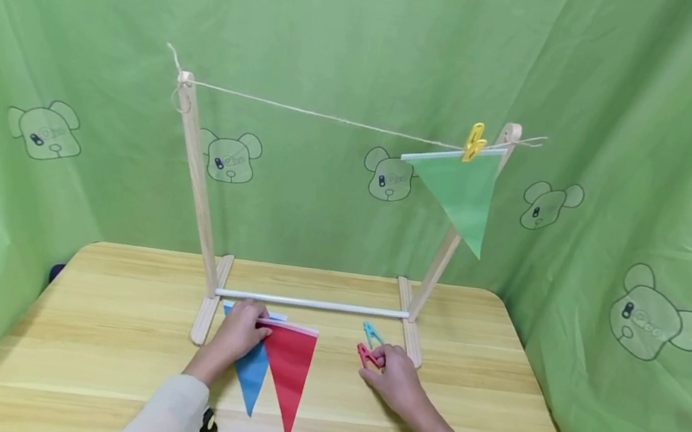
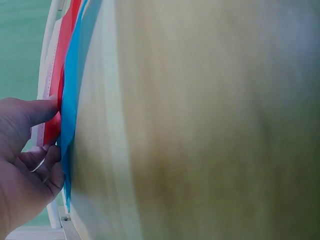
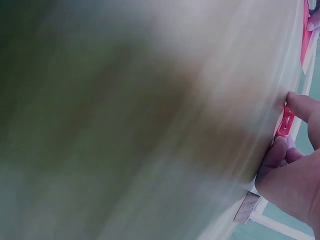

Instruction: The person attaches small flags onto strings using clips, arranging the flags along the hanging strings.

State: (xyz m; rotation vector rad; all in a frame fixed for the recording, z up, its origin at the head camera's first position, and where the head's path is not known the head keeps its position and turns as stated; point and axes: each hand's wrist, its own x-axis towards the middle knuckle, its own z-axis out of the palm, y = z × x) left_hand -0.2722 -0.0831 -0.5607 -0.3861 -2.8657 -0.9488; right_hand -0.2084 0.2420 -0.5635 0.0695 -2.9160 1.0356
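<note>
Gripping red pennant (image 1: 289, 373) in left hand (image 1: 241, 329), blue pennant (image 1: 253, 375) partly under it, both short of table's (image 1: 494, 398) far edge; right hand (image 1: 398, 380), well apart, pinches red clip (image 1: 367, 355), teal clip (image 1: 373, 334) just beyond toward far edge; green pennant (image 1: 465, 193) hangs from string (image 1: 308, 111) by yellow clip (image 1: 473, 144), toward far right corner

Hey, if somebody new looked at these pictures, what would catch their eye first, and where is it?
Probably the green pennant, hanging by a yellow clip near the right end of the string. Next, the bright red pennant in the left hand, overlapping the blue pennant. To their right, the right hand pinches a small red clip beside a turquoise clip on the table.
</note>
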